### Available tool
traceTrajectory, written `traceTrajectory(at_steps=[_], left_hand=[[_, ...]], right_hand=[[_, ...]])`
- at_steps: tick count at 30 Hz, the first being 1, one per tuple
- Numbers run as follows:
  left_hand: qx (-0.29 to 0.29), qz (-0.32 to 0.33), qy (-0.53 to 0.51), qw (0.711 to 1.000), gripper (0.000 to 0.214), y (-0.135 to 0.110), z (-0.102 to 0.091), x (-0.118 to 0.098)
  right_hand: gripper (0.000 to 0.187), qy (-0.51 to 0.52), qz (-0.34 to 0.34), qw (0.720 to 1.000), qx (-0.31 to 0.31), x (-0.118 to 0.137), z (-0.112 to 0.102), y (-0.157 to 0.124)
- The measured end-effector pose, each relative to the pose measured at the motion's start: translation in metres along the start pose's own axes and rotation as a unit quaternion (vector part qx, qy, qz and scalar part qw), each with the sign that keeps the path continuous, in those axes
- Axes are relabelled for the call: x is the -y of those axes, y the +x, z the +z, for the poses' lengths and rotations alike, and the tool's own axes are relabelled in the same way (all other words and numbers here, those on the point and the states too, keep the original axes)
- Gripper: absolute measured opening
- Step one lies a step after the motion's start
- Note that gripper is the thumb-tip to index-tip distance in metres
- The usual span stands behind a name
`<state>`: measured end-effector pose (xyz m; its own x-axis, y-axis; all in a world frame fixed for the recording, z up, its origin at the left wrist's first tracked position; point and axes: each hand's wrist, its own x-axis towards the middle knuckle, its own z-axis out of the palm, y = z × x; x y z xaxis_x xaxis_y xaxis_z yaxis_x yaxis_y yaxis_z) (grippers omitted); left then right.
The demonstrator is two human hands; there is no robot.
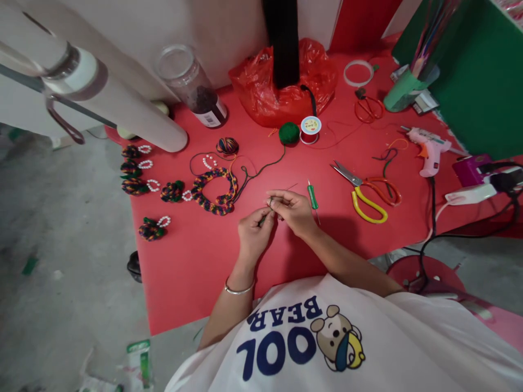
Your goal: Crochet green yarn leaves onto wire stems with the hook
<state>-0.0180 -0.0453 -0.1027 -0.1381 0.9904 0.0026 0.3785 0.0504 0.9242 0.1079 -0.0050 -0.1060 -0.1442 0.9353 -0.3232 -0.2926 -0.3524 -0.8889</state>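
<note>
Green yarn (262, 221) sits pinched by my left grip (255, 228) and right grip (292, 209). Just right, I see a green-handled tool (312, 196).

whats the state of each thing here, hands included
Left hand, pinching green yarn
Right hand, pinching the same yarn
Scissors, blades slightly apart
Glue gun, lying on its side; on or off, cannot tell
Clear jar, partly filled
Green ball, wound, its end trailing
Red bag, crumpled
Green-handled tool, lying unheld
Braided loop, lying flat

White shirt (379, 332): "OOL", "BEAR" in blue capitals. Jar label (211, 116), spool label (311, 125) too small to read.
</note>
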Motion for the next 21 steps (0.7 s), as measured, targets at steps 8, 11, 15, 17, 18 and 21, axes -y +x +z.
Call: traceTrajectory(at_steps=[8, 11, 15, 17, 18, 21], left_hand=[[-0.074, -0.048, -0.063, 0.994, 0.022, 0.0, 0.002, 0.007], [-0.078, -0.049, -0.073, 0.993, 0.022, 0.0, 0.001, 0.008], [-0.068, -0.049, -0.075, 0.994, 0.023, -0.001, 0.002, 0.004], [-0.079, -0.048, -0.075, 0.993, 0.023, -0.001, 0.003, 0.002], [-0.089, -0.048, -0.073, 0.992, 0.023, -0.001, 0.003, 0.002], [-0.118, -0.057, -0.073, 0.989, 0.021, -0.002, 0.005, 0.003]], right_hand=[[0.045, 0.001, 0.004, 0.999, 0.046, -0.002, -0.004, 0.001], [0.05, 0.002, 0.005, 0.997, 0.081, 0.001, -0.006, -0.001], [0.056, -0.006, -0.004, 0.996, 0.09, -0.001, -0.007, -0.002], [0.054, -0.003, -0.004, 0.998, 0.069, -0.005, -0.006, -0.001], [0.052, 0.0, -0.004, 0.998, 0.057, -0.007, -0.005, 0.0], [0.05, 0.007, -0.011, 1.0, 0.025, -0.011, -0.002, 0.001]])
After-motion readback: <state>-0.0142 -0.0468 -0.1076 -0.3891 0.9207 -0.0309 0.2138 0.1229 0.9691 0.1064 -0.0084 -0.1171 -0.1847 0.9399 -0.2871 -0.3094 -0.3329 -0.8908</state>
